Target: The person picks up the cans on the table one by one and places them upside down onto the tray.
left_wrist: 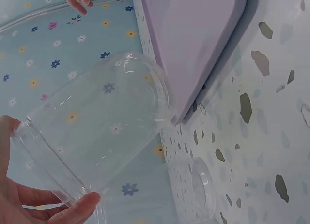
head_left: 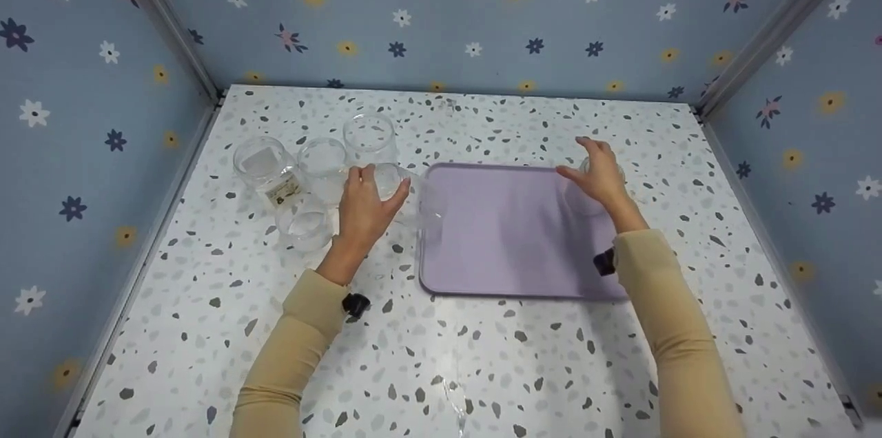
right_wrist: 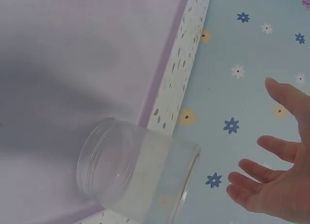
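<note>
My left hand [head_left: 364, 209] grips a clear, see-through jar [left_wrist: 97, 122] by one end, thumb and fingers round its edge. That jar is tilted above the table, its other end over the left edge of the lilac tray [head_left: 510, 231]. At the tray's far right corner stands a second clear jar [right_wrist: 140, 171]. Close by it, my right hand [head_left: 598, 175] is spread, its fingers apart from the glass-like wall in the right wrist view [right_wrist: 276, 171]. Whether the jars are glass or plastic I cannot tell.
Several more clear jars stand left of the tray: a labelled one [head_left: 262, 162], one at the back [head_left: 368, 138] and one in front [head_left: 303, 224]. The speckled table [head_left: 386, 369] is bounded by flower-patterned walls [head_left: 441, 11].
</note>
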The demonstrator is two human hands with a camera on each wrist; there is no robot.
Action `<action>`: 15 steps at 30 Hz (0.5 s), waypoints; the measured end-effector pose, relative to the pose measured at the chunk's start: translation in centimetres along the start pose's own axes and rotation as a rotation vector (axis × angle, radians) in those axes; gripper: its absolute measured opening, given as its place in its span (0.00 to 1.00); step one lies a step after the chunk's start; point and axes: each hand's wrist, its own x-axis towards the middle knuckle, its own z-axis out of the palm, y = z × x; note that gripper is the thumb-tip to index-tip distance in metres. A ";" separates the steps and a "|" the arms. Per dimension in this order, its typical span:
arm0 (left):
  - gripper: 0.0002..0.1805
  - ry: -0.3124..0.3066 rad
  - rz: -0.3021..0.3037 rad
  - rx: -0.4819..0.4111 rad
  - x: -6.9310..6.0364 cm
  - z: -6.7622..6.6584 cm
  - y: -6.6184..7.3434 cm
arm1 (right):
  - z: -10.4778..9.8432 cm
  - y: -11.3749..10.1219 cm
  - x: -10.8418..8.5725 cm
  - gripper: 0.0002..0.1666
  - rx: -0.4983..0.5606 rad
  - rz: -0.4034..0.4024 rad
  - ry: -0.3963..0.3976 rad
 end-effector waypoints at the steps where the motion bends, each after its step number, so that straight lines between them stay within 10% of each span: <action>1: 0.36 0.004 0.000 -0.008 0.0 0.1 0.0 | 0.1 -0.2 -0.1 0.41 0.010 -0.012 0.011; 15: 0.35 0.020 0.023 -0.123 -0.2 0.8 0.4 | 1.1 -2.2 -1.2 0.38 0.129 -0.128 0.069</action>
